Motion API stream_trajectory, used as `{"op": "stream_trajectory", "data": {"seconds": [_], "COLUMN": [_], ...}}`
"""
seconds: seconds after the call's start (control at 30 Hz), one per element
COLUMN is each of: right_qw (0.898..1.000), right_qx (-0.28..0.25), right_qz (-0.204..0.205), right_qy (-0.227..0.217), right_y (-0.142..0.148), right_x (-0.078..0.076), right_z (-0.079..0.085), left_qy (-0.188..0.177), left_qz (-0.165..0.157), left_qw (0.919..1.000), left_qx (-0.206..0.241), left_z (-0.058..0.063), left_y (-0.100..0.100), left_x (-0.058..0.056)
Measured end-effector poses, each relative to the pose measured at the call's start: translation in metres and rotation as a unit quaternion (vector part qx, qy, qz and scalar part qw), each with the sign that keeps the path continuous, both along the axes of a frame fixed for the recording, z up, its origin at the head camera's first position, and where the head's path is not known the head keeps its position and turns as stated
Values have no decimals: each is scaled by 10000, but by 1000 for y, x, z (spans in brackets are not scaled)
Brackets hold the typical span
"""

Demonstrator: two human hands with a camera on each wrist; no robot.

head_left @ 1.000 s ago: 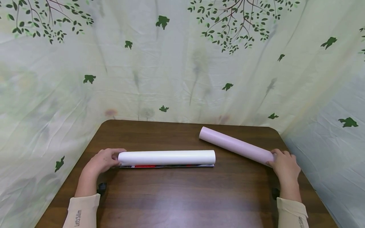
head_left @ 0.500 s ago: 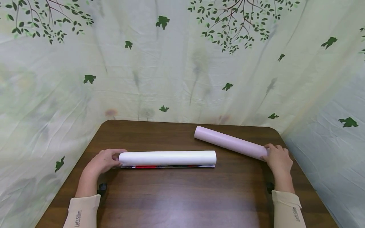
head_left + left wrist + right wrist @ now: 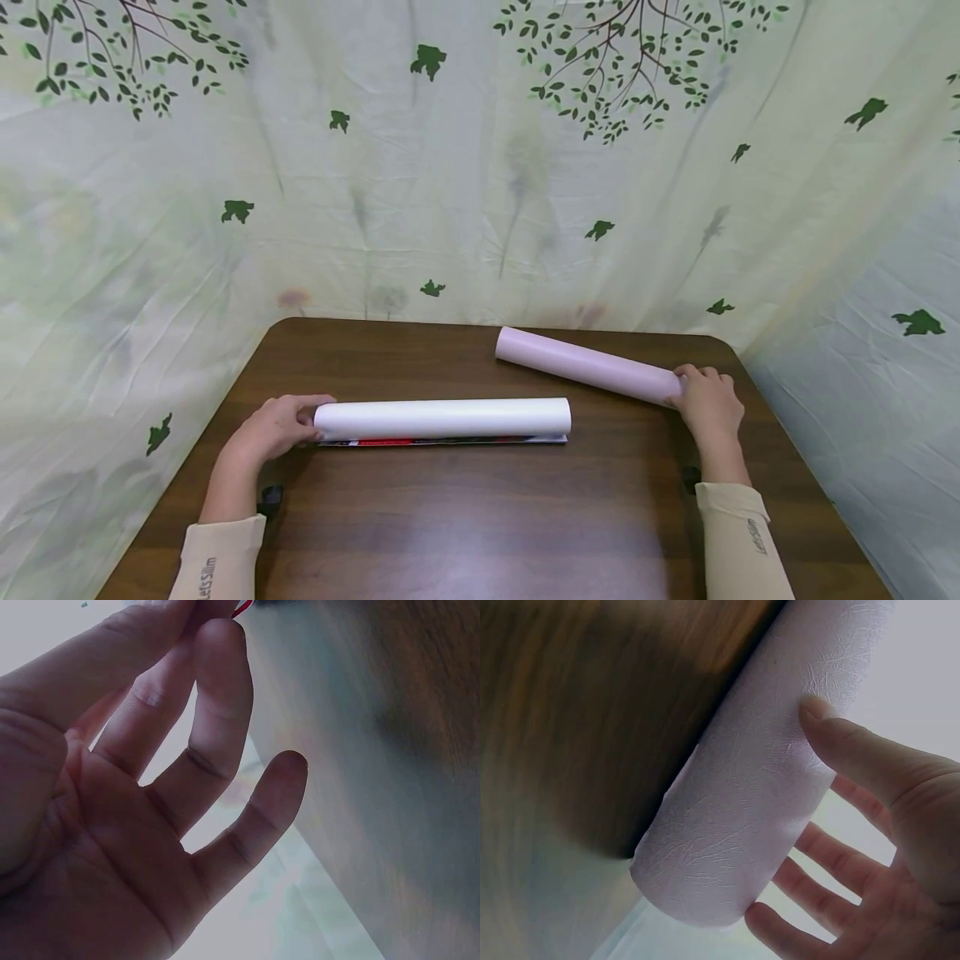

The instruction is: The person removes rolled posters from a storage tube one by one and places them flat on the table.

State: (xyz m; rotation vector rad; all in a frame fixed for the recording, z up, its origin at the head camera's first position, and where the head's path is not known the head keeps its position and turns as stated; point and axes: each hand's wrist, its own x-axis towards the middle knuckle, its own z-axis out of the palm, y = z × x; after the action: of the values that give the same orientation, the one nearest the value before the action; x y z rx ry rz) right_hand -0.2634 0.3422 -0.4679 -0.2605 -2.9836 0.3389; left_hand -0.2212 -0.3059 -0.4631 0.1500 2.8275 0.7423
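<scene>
A white paper roll (image 3: 442, 418) lies crosswise on the table, a colourful printed edge with red and black showing along its near underside. My left hand (image 3: 279, 427) pinches its left end between thumb and fingers. In the left wrist view the ring and little fingers (image 3: 279, 791) of that hand stand off it, and a bit of red shows at the fingertips. A pale pink roll of textured sheet (image 3: 588, 363) lies slanted at the back right. My right hand (image 3: 707, 406) grips its right end; in the right wrist view the thumb presses the pink roll (image 3: 727, 802) from one side.
A brown wooden table (image 3: 465, 508) with rounded back corners carries both rolls. Behind and beside it hangs a pale curtain (image 3: 480, 167) printed with leaves and branches. Dark straps (image 3: 691, 477) show under both wrists.
My right hand has moved left and back with the pink roll, which has shifted the same way and lies at a slightly shallower slant. My left hand and the white roll have hardly moved.
</scene>
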Motion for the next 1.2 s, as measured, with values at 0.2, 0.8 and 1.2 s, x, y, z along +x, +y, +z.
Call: {"op": "stream_trajectory", "data": {"seconds": [0.2, 0.8, 1.2], "right_qw": [9999, 9980, 9964], "right_qx": [-20, -79, -192], "right_qz": [99, 337, 344], "right_qy": [83, 530, 747], "right_y": [-9, -36, -52], "right_x": [-12, -42, -61], "right_z": [-1, -6, -11], "left_qy": [3, -62, -68], "left_qz": [-24, 29, 29], "left_qw": [10000, 9999, 10000], "left_qx": [44, 120, 65], "left_z": [0, -1, 0], "left_y": [-1, 0, 0], "left_x": [0, 0, 0]}}
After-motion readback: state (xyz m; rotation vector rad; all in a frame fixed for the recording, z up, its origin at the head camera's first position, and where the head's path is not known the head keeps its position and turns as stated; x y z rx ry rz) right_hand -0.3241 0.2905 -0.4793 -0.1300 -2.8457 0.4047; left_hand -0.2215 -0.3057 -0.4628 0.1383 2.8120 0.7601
